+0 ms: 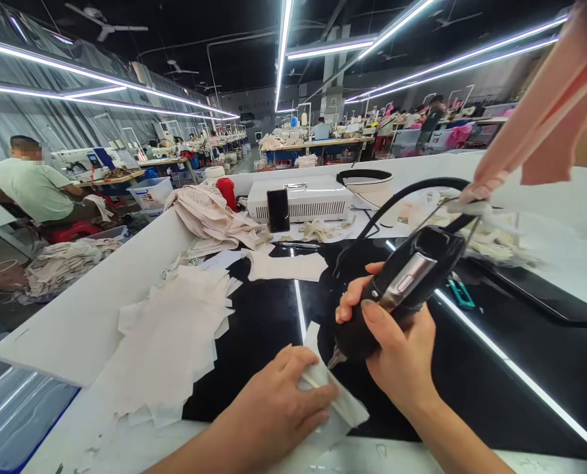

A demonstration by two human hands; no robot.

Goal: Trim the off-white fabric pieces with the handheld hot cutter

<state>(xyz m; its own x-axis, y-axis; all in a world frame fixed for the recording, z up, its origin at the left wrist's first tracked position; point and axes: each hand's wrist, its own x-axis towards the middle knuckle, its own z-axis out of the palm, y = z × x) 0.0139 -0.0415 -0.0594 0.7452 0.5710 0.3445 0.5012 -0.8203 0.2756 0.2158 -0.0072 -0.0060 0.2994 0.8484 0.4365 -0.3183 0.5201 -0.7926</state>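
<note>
My right hand is wrapped around a black corded handheld power tool with a silver panel and a button on its side. Its narrow metal tip points down beside the white fabric piece, very close to its edge. My left hand grips this folded piece at the near edge of the black glossy work surface, fingers curled over it and thumb pressed against it. Part of the fabric is hidden under the left hand. A pink cloth strip hangs from above and is tied near the tool's top.
Stacked pale fabric pieces lie to the left. Another cut piece is farther back. Behind stand a white vented box, a phone and a red thread cone. A teal cutter lies right. A co-worker sits far left.
</note>
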